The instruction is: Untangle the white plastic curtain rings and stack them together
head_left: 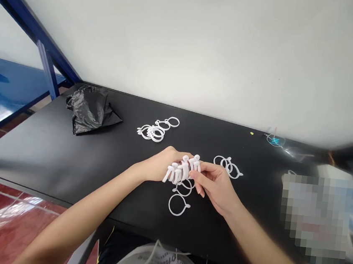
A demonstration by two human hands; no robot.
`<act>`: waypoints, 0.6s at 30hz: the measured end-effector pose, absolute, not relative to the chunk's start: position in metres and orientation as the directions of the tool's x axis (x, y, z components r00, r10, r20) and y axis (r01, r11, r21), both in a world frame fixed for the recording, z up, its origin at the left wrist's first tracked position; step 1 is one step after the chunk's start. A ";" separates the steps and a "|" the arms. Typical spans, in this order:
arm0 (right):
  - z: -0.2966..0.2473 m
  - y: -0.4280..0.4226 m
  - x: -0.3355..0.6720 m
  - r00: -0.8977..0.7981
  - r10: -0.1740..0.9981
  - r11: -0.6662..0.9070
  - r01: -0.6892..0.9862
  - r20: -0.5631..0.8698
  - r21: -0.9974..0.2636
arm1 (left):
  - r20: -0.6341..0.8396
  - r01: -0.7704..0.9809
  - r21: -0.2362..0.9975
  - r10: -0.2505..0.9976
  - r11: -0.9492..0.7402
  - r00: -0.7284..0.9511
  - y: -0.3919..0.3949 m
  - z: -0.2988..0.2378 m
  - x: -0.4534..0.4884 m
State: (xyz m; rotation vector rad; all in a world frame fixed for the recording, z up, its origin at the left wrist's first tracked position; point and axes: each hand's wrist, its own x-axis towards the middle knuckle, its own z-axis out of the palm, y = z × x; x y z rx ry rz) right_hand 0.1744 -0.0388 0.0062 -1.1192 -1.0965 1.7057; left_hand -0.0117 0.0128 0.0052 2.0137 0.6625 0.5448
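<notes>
White plastic curtain rings point(182, 170), several in a bunch, are gathered over the black tabletop point(123, 160). My left hand point(164, 162) is closed around them from the left, its fingers mostly hidden behind the rings. From the right, my right hand point(217, 182) pinches the end of the same bunch between thumb and fingers. Just below the hands lies a loose curtain ring point(177, 205), with another partly covered above it. A small group of curtain rings point(228, 167) rests right of my right hand. Farther back, more curtain rings point(156, 132) lie in an overlapping cluster.
A crumpled black plastic bag point(90, 112) sits at the table's back left. Eyeglasses point(275, 140) lie near the wall point(203, 55) at the back right. A blurred, pixelated pale object point(318, 218) stands at the right. Beneath my arms is a clear plastic bag point(159, 262) with printing.
</notes>
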 end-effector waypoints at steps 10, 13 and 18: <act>0.001 -0.049 0.170 -0.281 0.960 -0.054 -0.177 -0.002 -0.983 | 0.053 0.141 0.959 0.645 -0.245 0.762 0.012 0.003 -0.011; 0.003 -0.049 0.172 -0.256 0.965 0.036 -0.092 0.058 -0.995 | 0.104 0.147 0.936 0.652 -0.319 0.751 0.014 0.003 -0.011; 0.005 -0.044 0.173 -0.311 0.951 -0.036 -0.109 -0.001 -0.993 | 0.059 0.173 0.945 0.666 -0.277 0.744 0.013 -0.001 -0.010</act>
